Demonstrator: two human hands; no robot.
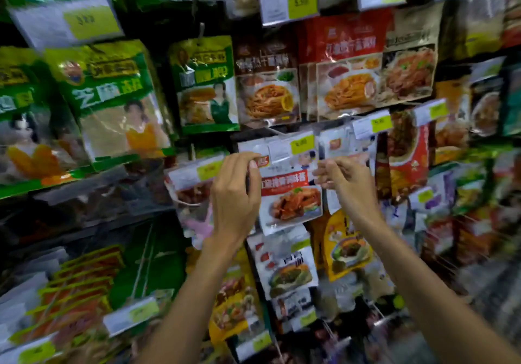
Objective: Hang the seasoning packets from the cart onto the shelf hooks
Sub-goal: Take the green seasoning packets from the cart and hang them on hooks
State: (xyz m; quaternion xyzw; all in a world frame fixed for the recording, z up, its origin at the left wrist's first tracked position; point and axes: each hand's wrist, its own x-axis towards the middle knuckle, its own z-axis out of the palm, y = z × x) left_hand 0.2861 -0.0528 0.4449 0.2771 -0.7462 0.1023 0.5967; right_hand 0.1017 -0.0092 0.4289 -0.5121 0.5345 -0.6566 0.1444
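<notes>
**Two hands at a seasoning packet on the shelf wall**

Two bare forearms, left (191,293) and right (423,279), rise from the bottom edge toward the middle of the shelf display. The left hand (235,194) pinches the top left corner of a white plastic seasoning packet with a red band and a picture of a browned dish (290,200). The right hand (346,179), fingers curled, grasps the packet's upper right edge. The packet hangs upright just below a white price tag with a yellow-green patch (291,146); whether it sits on a hook cannot be told. Directly beneath hangs another white packet picturing green vegetables (284,267), with a yellow packet (345,246) beside it on the right. Large green packets (112,95) fill the upper left of the display; red noodle-picture packets (349,64) hang above centre.
</notes>
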